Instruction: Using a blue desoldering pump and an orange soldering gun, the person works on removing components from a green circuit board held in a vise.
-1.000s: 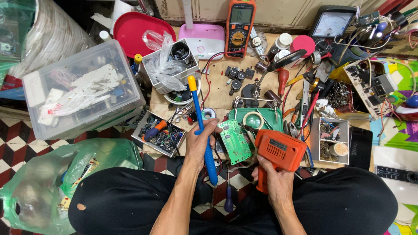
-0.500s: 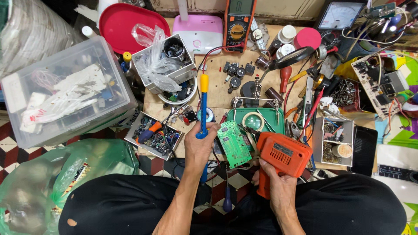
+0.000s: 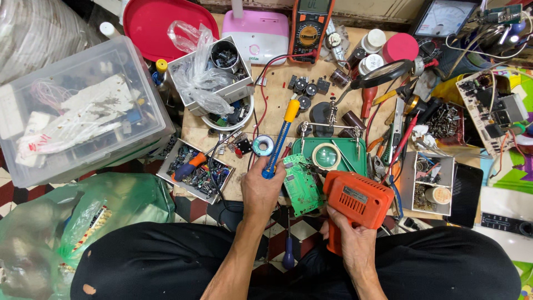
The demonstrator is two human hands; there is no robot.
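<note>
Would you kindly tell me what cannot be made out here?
- Head view: the orange drill's handle, hidden by the right hand.
- The green circuit board's parts, too small.
- The blue tool's lower end, inside the left hand.

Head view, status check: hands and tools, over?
Left hand grips blue-and-yellow tool, tip away. Right hand holds orange gun-shaped tool. Green circuit board between hands, cluttered bench around.
</note>
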